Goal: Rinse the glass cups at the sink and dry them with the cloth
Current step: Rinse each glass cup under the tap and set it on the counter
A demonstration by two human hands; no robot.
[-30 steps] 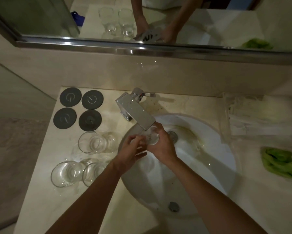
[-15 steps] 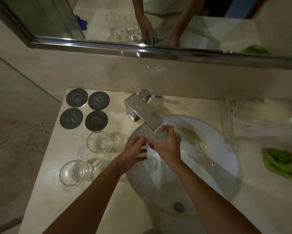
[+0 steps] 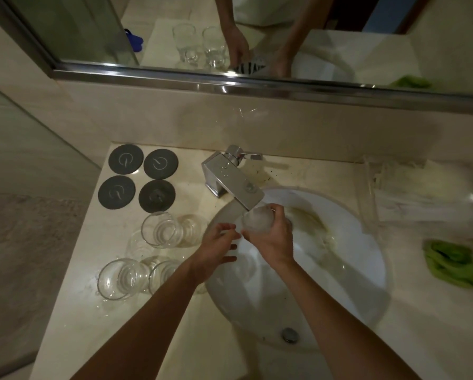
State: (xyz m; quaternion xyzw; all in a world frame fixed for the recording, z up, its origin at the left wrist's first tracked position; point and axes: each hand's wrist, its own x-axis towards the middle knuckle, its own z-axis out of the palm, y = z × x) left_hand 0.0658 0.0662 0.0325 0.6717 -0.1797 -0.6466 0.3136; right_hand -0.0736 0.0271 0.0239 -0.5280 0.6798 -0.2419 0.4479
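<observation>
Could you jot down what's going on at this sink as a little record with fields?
place: white sink in a pale counter
right hand: grips a glass cup under the faucet
left hand: open beside the cup, fingers spread
waiting cups: three on the counter left of the sink
coasters: four dark round ones
cloth: green, right of the sink

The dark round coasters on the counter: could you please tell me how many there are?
4, in a square left of the faucet: back left, back right, front left, front right. None looks hidden.
</observation>
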